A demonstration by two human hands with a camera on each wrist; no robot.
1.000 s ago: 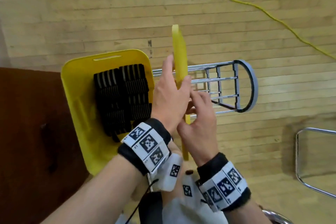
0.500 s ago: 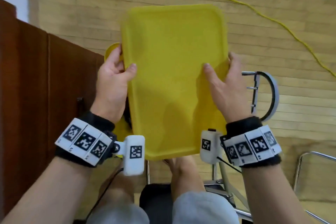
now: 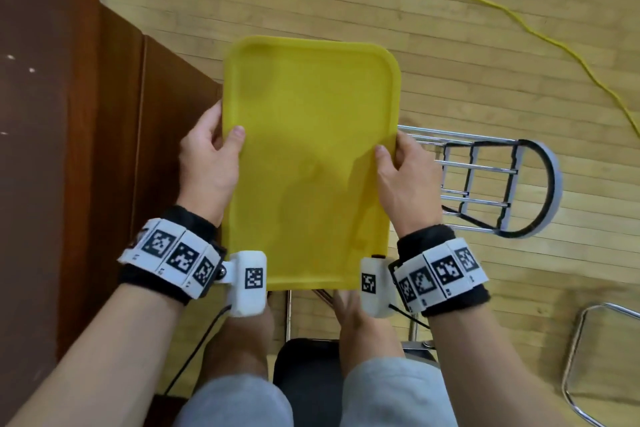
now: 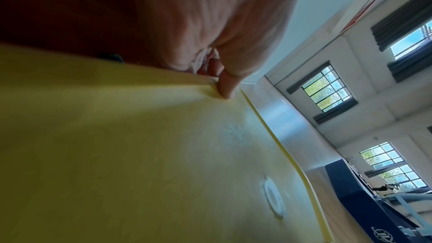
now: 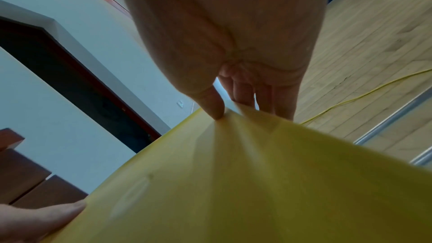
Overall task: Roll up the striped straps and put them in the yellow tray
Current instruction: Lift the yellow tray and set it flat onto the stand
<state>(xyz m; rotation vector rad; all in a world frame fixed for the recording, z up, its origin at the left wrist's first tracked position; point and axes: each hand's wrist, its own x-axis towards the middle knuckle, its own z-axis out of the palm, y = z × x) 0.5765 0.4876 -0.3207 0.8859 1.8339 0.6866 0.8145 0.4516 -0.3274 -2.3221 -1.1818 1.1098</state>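
Your view down is blocked mid-frame by the yellow tray [image 3: 311,163]. Brown wooden furniture [image 3: 69,149] crowds the left of the frame, just beside its left edge. A metal rack [image 3: 485,180] stands close at right. Bare wooden floor [image 3: 450,28] lies open across the upper right, crossed only by a yellow cord [image 3: 519,21].

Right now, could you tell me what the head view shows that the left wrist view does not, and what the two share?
Only the head view shows the right hand gripping the yellow tray's right edge, the metal rack and yellow cord on the wooden floor, and the brown cabinet beside it.

Only the left wrist view shows windows and a white round mark on the tray.

Both show the left hand with its thumb on the tray's face. No straps appear in either.
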